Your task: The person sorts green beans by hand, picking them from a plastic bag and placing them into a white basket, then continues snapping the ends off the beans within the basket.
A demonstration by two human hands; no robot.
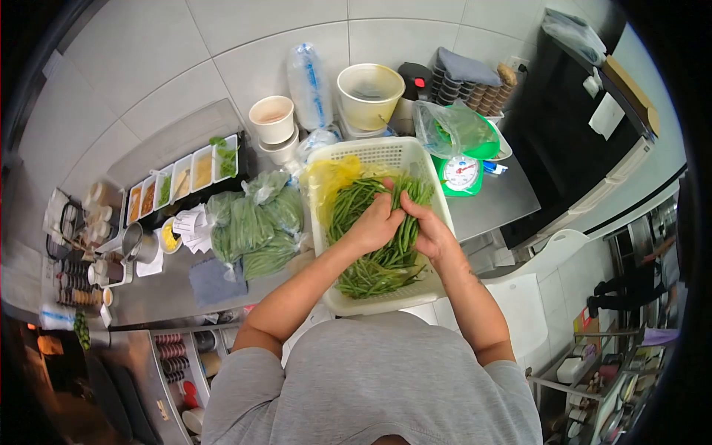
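Observation:
A white plastic basket (386,152) stands in front of me, lined with a yellow plastic bag (332,176) and heaped with long green beans (371,274). My left hand (376,224) is closed over the pile, its fingers curled around some beans. Close beside it, my right hand (432,228) is closed on a bunch of beans, the thumb and fingers near those of the left. The fingertips of both hands meet above the middle of the basket, and the bean ends between them are partly hidden.
Bags of green beans (248,226) lie left of the basket, beside a blue cloth (217,282). A green dial scale (461,176) carrying a plastic bag (460,127) stands at right. Behind are tubs (369,96); trays of toppings (182,178) line the left. Another person (641,285) is far right.

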